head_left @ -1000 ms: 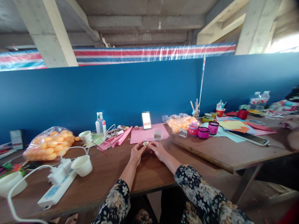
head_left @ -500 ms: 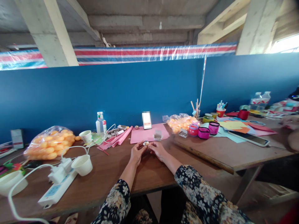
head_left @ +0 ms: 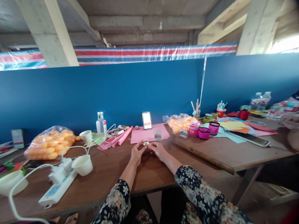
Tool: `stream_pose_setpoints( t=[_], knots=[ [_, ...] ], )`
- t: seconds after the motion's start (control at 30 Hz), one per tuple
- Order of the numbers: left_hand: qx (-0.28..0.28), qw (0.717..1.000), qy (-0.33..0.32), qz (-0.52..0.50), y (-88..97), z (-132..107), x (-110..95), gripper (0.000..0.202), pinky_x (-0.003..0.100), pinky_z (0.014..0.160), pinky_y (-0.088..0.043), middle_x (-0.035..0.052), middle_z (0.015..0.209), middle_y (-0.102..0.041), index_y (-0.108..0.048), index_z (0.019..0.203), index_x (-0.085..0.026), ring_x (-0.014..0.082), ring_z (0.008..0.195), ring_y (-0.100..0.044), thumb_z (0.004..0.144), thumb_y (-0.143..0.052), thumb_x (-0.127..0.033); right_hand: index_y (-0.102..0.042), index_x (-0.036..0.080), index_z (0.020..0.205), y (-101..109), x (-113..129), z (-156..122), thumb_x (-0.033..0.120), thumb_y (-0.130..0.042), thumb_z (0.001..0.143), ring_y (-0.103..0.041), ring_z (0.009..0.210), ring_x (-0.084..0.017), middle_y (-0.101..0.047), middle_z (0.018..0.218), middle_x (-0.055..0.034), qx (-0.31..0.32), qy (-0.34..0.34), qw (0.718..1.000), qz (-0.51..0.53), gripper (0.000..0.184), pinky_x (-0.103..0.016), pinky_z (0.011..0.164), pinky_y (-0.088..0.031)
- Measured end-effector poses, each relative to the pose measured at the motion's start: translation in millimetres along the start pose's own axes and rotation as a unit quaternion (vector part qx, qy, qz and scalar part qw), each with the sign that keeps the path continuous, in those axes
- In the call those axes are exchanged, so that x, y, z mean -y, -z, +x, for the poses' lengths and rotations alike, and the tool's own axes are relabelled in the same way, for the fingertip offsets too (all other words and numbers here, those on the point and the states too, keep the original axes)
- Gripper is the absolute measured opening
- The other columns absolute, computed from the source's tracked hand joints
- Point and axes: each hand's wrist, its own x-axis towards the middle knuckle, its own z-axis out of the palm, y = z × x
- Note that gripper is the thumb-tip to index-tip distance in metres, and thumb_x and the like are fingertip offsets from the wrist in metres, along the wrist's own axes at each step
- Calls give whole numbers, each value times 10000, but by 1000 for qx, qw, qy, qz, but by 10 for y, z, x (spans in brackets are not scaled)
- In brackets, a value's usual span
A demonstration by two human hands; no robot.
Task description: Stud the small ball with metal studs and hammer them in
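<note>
A small shiny round metal piece (head_left: pixel 146 143), silver with a gold tint, is held between both hands over the front part of the brown table (head_left: pixel 105 183). My left hand (head_left: pixel 138 151) is closed, its fingertips gripping the piece from the left. From the right, my right hand (head_left: pixel 158 150) pinches at the same piece, thumb and fingers together. Its finer details are too small to make out. Just beyond the hands lies a pink paper sheet (head_left: pixel 140 136) with a small clear box (head_left: pixel 158 135) on it. A similar small shiny ball (head_left: pixel 136 127) rests behind the sheet's left side.
To the left are a white power strip (head_left: pixel 58 186), a paper cup (head_left: pixel 82 165) and a bag of orange balls (head_left: pixel 50 143). A second ball bag (head_left: pixel 182 123), magenta rings (head_left: pixel 204 133) and a phone (head_left: pixel 249 138) lie right. Another person's hand (head_left: pixel 289 121) shows at far right.
</note>
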Motion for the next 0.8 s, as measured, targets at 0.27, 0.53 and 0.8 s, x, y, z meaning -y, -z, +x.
stream_pose_setpoints(
  t=[0.27,0.53,0.8],
  knots=[
    [15,1000,9,8,6,-11,8,581,385,823,-450,101,966,-654,-554,1083,-144,221,853,-619,537,-733,-226,-601,144,686,-5,6,-5,428,-654,589,-515,575,-97,-572,628,5,-4,-17,1000,13,305,-221,524,-409],
    [12,1000,4,23,-21,-22,-16,540,360,842,-442,95,952,-662,-572,1056,-137,215,891,-608,543,-726,-207,-581,130,641,-22,40,-4,377,-708,533,-531,594,-97,-569,626,0,-15,-51,996,67,298,-242,578,-458],
    [14,999,4,32,-21,-21,-15,564,371,840,-445,101,959,-661,-566,1072,-129,225,889,-610,539,-726,-224,-590,116,610,-34,78,-19,318,-745,490,-549,583,-93,-587,609,-5,-27,-69,992,106,281,-248,618,-464]
  ],
)
